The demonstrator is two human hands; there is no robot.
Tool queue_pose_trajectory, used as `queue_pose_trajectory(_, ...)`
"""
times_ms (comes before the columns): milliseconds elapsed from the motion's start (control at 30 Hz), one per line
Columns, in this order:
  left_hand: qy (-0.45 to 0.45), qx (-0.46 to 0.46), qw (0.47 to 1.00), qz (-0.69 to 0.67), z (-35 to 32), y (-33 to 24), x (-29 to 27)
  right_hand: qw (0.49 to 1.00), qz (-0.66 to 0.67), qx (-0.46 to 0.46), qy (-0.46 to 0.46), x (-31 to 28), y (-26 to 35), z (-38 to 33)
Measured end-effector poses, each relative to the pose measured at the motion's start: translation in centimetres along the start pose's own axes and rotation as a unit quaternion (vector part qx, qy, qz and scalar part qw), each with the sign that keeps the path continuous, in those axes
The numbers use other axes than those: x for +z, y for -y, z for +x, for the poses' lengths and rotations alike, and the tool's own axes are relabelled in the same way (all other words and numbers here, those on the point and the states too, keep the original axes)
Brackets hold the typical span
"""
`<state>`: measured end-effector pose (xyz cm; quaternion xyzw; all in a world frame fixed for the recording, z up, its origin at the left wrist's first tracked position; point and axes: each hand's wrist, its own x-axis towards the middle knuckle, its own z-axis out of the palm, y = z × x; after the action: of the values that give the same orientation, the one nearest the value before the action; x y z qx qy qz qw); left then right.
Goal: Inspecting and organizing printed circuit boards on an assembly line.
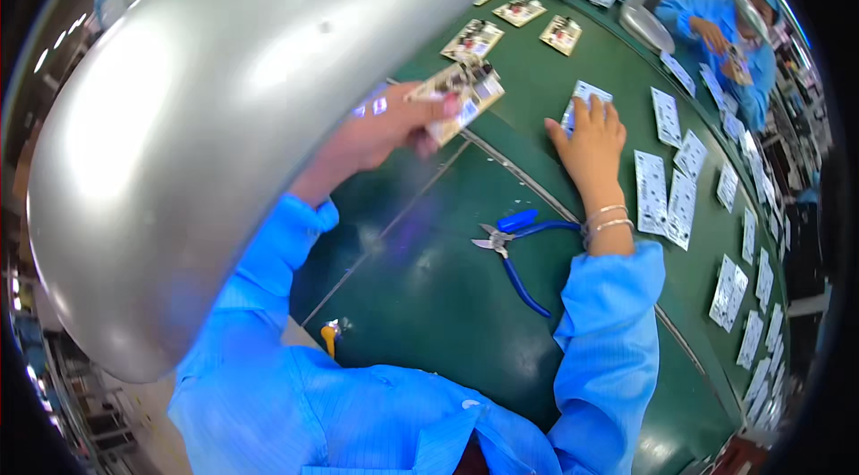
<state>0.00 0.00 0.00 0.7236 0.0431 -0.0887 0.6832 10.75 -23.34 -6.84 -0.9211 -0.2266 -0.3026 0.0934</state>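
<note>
My left hand (371, 135) is closed on the edge of a circuit board (472, 97) with components standing up from it, held tilted above the table. Over a pale, flat board (586, 88) my right hand (592, 148) rests palm down, fingers outstretched and touching it. Between my forearms lie blue-handled side cutters (523, 284), jaws apart. A small blue piece (517, 221) sits beside their jaws. Farther off are other populated circuit boards (472, 38), (562, 34) on the green tabletop (420, 269).
A large silvery lamp hood (179, 135) fills the upper left and hides part of the table. Several pale boards (651, 189) lie along the right side, more at the far edge. A yellow-handled item (329, 336) lies near my body. A co-worker in blue (716, 37) handles a board across.
</note>
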Motion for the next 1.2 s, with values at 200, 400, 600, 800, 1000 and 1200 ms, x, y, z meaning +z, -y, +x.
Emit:
queue_pose_trajectory(200, 0.032, -0.084, 0.994, -0.065, 11.6, 0.2, 3.2, 0.998, -0.012, 0.020, 0.053, -0.8, -2.7, 0.7)
queue_pose_trajectory(400, 0.078, -0.145, 0.969, -0.186, 14.6, 0.2, 4.7, 0.997, 0.008, 0.068, 0.041, -1.4, -4.7, 0.6)
queue_pose_trajectory(600, -0.009, -0.029, 0.990, -0.136, 5.5, -1.3, 4.8, 0.994, 0.002, 0.091, 0.064, -1.6, -5.5, 0.8)
queue_pose_trajectory(800, -0.169, 0.302, 0.844, 0.409, -4.3, 0.6, 3.7, 0.974, 0.199, -0.092, -0.058, -3.9, -0.9, 0.5)
queue_pose_trajectory(1000, -0.203, 0.370, 0.767, 0.484, -6.1, 0.8, 2.2, 0.917, 0.284, -0.273, -0.059, -8.8, 6.1, -0.9)
queue_pose_trajectory(1200, -0.210, 0.465, 0.701, 0.498, -6.0, 1.4, 1.0, 0.905, 0.306, -0.285, -0.071, -9.3, 5.5, -1.0)
